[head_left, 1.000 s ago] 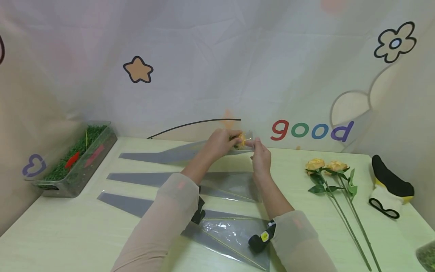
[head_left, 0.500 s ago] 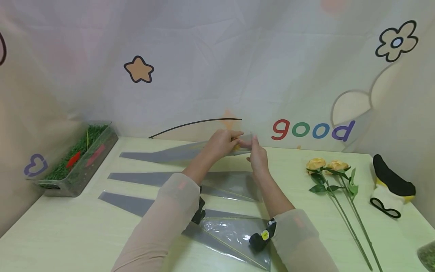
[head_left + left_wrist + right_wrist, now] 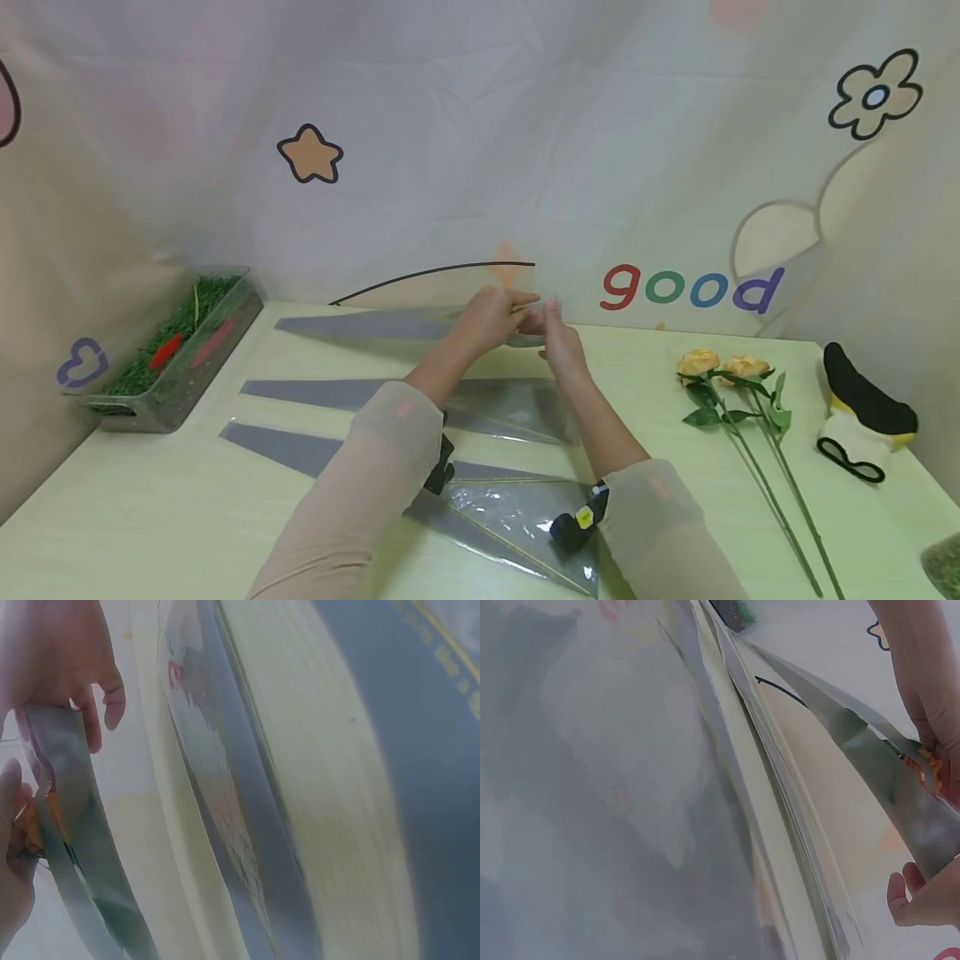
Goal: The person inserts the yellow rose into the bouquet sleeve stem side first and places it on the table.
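The right hand (image 3: 566,346) pinches the wide end of a long, tapering, grey translucent plastic sleeve (image 3: 367,324), raised over the back of the pale tabletop (image 3: 135,508). The left hand (image 3: 483,321) bends its fingers beside an orange-yellow artificial flower (image 3: 928,768) at the sleeve; whether they pinch it, I cannot tell.

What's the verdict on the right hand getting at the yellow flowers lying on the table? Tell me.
Likely yes, once it lets go: the right hand holds the grey sleeve, but I see nothing standing between it and the yellow flowers, off to its right.
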`<state>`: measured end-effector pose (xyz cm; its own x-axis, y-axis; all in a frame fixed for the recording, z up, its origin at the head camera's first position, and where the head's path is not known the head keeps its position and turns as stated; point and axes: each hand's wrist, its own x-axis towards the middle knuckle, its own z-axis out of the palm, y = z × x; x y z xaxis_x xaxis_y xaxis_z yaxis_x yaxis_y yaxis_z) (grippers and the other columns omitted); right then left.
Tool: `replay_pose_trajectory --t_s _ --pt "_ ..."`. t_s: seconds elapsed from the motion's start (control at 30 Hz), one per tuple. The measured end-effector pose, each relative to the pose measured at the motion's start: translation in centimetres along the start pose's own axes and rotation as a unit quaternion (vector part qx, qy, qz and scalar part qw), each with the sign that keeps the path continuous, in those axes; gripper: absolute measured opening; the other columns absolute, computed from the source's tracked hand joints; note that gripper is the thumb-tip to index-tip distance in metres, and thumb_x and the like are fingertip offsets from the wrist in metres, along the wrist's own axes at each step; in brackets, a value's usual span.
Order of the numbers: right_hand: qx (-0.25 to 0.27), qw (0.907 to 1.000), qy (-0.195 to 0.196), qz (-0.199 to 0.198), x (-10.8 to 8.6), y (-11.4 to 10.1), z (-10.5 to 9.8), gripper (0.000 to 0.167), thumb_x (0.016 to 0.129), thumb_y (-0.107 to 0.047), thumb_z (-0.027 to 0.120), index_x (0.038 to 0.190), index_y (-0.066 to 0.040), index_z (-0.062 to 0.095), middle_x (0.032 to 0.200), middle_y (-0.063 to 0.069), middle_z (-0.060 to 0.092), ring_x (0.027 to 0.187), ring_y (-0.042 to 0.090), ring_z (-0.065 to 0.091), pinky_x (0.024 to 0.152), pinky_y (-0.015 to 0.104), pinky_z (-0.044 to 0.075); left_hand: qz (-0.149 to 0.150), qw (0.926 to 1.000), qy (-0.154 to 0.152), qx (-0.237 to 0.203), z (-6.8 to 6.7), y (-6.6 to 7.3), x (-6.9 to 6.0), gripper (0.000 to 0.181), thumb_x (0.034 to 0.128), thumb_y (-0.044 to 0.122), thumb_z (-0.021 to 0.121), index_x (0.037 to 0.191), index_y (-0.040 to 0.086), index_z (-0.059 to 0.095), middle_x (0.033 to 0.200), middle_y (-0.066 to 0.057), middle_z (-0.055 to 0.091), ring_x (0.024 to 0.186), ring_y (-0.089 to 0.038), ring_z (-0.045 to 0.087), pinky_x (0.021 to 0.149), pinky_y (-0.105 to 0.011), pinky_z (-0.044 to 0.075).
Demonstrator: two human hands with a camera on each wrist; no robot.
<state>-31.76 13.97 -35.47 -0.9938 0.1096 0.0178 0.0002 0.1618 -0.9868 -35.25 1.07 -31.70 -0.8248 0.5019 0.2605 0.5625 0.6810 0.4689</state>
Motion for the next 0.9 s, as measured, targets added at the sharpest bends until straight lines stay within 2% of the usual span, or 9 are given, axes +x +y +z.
replay_pose_trajectory --t_s 0.1,0.2,0.3,0.47,0.57,0.63,0.73,0.83,0.9 --pt "-0.003 1.0000 -0.001 -0.001 0.1 -0.1 0.1 0.068 0.099 -0.050 0.023 0.118 0.005 0.059 0.129 0.016 0.051 0.121 0.028 0.041 0.096 0.046 0.037 -0.001 1.0000 0.003 0.006 -0.1 -0.1 0.1 0.033 0.0948 0.015 0.054 0.128 0.013 0.058 0.058 -0.006 0.054 0.045 -0.010 0.028 0.049 -0.021 0.030" --pt "-0.012 0.9998 -0.001 -0.015 0.2 0.0 0.1 0.066 0.099 -0.049 0.025 0.115 0.004 0.061 0.125 0.016 0.054 0.120 0.026 0.043 0.095 0.046 0.038 -0.004 0.9999 0.014 0.004 -0.2 -0.2 0.1 0.033 0.0943 0.017 0.055 0.126 0.013 0.059 0.084 -0.009 0.067 0.048 -0.011 0.030 0.052 -0.022 0.031" --pt "-0.028 0.9992 0.006 -0.027 0.2 0.1 -0.1 0.057 0.099 -0.045 0.033 0.112 0.002 0.064 0.122 0.014 0.058 0.120 0.024 0.044 0.097 0.045 0.035 -0.007 0.9996 0.026 0.000 -0.2 -0.4 0.0 0.032 0.0937 0.018 0.056 0.125 0.012 0.060 0.102 -0.008 0.067 0.050 -0.011 0.033 0.054 -0.022 0.033" --pt "-0.058 0.9970 0.037 -0.034 0.0 0.3 -0.7 0.037 0.093 -0.031 0.052 0.108 0.000 0.067 0.120 0.012 0.059 0.118 0.026 0.046 0.099 0.045 0.033 -0.011 0.9993 0.036 0.000 0.1 -0.7 -0.1 0.033 0.0931 0.022 0.057 0.125 0.014 0.061 0.076 -0.004 0.066 0.047 -0.009 0.035 0.051 -0.022 0.032" --pt "-0.073 0.9945 0.062 -0.043 0.0 0.4 -1.4 0.032 0.091 -0.027 0.058 0.106 0.000 0.067 0.115 0.013 0.060 0.111 0.028 0.048 0.093 0.045 0.037 -0.010 0.9991 0.042 -0.001 0.5 -0.8 -0.1 0.033 0.0925 0.022 0.058 0.124 0.013 0.061 0.079 -0.005 0.067 0.049 -0.011 0.038 0.052 -0.023 0.034" --pt "-0.089 0.9925 0.070 -0.046 0.2 0.4 -1.9 0.029 0.091 -0.024 0.060 0.105 0.001 0.067 0.108 0.013 0.061 0.103 0.026 0.050 0.085 0.041 0.041 -0.006 0.9988 0.048 0.003 0.7 -0.8 -0.1 0.033 0.0920 0.022 0.058 0.123 0.013 0.062 0.094 -0.006 0.069 0.056 -0.012 0.048 0.058 -0.024 0.040" --pt "-0.104 0.9924 0.059 -0.032 0.3 0.3 -2.6 0.026 0.090 -0.020 0.060 0.105 0.000 0.067 0.097 0.011 0.060 0.084 0.022 0.051 0.070 0.032 0.041 0.003 0.9984 0.054 0.015 1.0 -0.9 -0.1 0.034 0.0915 0.023 0.059 0.123 0.012 0.062 0.116 -0.004 0.063 0.083 -0.015 0.062 0.074 -0.026 0.047" --pt "-0.104 0.9938 0.039 -0.011 0.4 0.2 -3.1 0.025 0.091 -0.018 0.060 0.107 0.001 0.066 0.092 0.011 0.060 0.075 0.019 0.053 0.065 0.025 0.043 0.004 0.9983 0.050 0.028 1.2 -1.0 0.0 0.035 0.0917 0.024 0.058 0.124 0.012 0.061 0.122 -0.002 0.060 0.099 -0.018 0.061 0.083 -0.030 0.047" --pt "-0.097 0.9947 0.032 0.001 0.4 0.3 -3.3 0.025 0.092 -0.017 0.059 0.108 0.001 0.065 0.092 0.012 0.061 0.072 0.018 0.057 0.064 0.022 0.046 0.003 0.9982 0.048 0.035 1.3 -1.1 -0.1 0.035 0.0920 0.023 0.058 0.125 0.012 0.060 0.121 -0.003 0.061 0.098 -0.019 0.061 0.083 -0.031 0.047"
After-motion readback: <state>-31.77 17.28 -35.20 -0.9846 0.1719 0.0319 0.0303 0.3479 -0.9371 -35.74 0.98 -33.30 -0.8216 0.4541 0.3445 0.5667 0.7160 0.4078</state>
